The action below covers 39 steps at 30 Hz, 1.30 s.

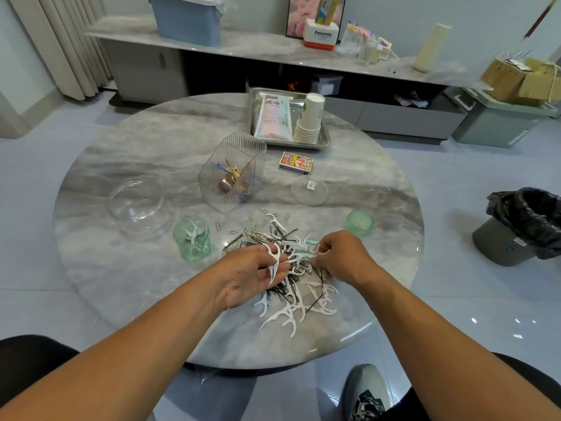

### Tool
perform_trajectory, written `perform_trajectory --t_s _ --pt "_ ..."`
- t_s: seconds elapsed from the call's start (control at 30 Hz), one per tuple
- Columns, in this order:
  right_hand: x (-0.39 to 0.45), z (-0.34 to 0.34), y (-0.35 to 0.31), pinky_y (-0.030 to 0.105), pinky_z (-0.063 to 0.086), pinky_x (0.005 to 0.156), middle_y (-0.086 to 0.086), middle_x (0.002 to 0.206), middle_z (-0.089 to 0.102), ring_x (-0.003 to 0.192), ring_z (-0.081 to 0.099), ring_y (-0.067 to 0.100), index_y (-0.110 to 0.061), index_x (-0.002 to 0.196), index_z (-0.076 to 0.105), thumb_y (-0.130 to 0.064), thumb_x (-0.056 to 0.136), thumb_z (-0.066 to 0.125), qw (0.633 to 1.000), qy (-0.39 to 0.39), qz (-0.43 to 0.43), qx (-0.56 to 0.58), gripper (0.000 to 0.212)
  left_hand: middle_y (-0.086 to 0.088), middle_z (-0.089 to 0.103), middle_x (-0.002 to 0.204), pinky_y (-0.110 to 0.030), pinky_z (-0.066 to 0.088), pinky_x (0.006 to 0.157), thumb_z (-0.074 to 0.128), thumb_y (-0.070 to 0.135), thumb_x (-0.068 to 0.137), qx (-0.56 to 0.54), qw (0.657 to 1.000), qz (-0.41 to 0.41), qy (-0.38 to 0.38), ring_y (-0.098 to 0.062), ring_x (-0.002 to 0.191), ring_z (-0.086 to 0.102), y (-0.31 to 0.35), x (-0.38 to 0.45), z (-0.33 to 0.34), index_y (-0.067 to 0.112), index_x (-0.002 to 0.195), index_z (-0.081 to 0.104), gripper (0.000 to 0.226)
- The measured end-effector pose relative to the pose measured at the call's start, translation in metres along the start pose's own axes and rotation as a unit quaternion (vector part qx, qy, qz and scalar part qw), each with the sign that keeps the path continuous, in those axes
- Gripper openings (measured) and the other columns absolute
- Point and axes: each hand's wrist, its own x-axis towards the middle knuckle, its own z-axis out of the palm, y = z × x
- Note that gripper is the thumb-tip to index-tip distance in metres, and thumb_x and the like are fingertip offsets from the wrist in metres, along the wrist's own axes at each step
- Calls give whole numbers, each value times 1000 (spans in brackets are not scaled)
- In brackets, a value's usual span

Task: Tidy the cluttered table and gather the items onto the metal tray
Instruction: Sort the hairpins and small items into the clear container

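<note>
A mixed pile [299, 287] of white floss picks, black hairpins and paper clips lies on the near part of the round marble table [127, 284]. My left hand [252, 278], palm up, holds a few white floss picks [274, 262]. My right hand [343, 258] pinches a floss pick at the pile's right side. A green jar [192, 238] with floss picks inside stands left of the pile; its green lid [359, 222] lies to the right. The metal tray [325, 140] at the far side carries a plastic packet [274, 115] and stacked paper cups [309, 120].
A ribbed clear container [233, 170] with small items stands mid-table. A clear bowl [136, 205] sits at the left, a clear lid [309, 192] and a small card box [296, 162] at the right. A bin with a black bag [522, 226] stands on the floor.
</note>
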Motion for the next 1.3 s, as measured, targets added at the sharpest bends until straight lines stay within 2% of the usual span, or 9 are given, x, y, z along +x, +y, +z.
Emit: perform_trajectory --t_s 0.17,0.23,0.37,0.43,0.57,0.8,1.03,1.13,1.3 --pt "4 -18 2 32 51 58 7 63 66 57 59 22 -9 76 73 -6 81 83 997 29 1 68 11 -20 71 110 -34 62 77 47 -13 95 -14 1000 6 -1 -28 93 71 3 -1 5 3 105 61 23" --pt "5 -22 2 29 51 54 11 63 66 52 57 20 -5 75 73 -5 81 83 992 30 21 117 12 -20 70 112 -33 62 79 50 -14 93 -17 1000 11 -2 -27 93 71 4 0 6 2 106 61 23" --pt "5 -23 -5 23 58 52 11 71 70 57 64 17 -2 80 73 -2 79 85 948 9 92 305 13 -18 72 110 -32 62 78 59 -16 89 -31 999 34 -3 -25 87 72 6 2 6 3 115 59 33" --pt "5 -24 -8 21 55 50 10 75 72 58 67 15 -3 86 74 -4 78 86 934 -4 103 342 14 -16 72 106 -30 62 76 63 -16 86 -27 998 51 6 -24 87 72 7 3 6 5 113 61 34" --pt "5 -24 -9 19 52 47 5 71 73 54 67 9 -10 84 75 -9 80 85 930 -50 118 345 11 -13 71 98 -26 60 71 63 -19 84 -30 996 86 19 -19 79 70 8 5 6 9 106 64 35" --pt "2 -10 -14 20 53 48 6 71 73 53 65 10 -9 87 76 -10 80 85 930 -90 106 339 11 -12 70 97 -29 58 84 67 -17 84 -25 995 102 1 -20 83 70 8 3 9 6 104 67 31" --pt "-2 -3 -20 20 51 50 3 70 73 54 65 9 -12 86 76 -12 83 83 915 -121 85 376 8 -18 68 122 -35 54 98 65 -16 84 -108 988 111 -15 -28 106 68 10 2 12 5 122 61 44" --pt "-4 3 -25 21 51 56 4 72 72 60 62 11 -14 89 76 -14 84 82 905 -143 95 390 7 -17 71 113 -34 58 91 62 -9 91 -148 983 105 -32 -27 106 70 9 3 12 4 124 58 36" --pt "-8 8 -29 20 53 51 10 76 74 57 68 12 -12 90 73 -12 84 82 905 -170 89 379 11 -14 73 91 -36 61 84 59 3 99 -137 986 93 -16 -25 87 71 7 7 13 1 113 61 15"
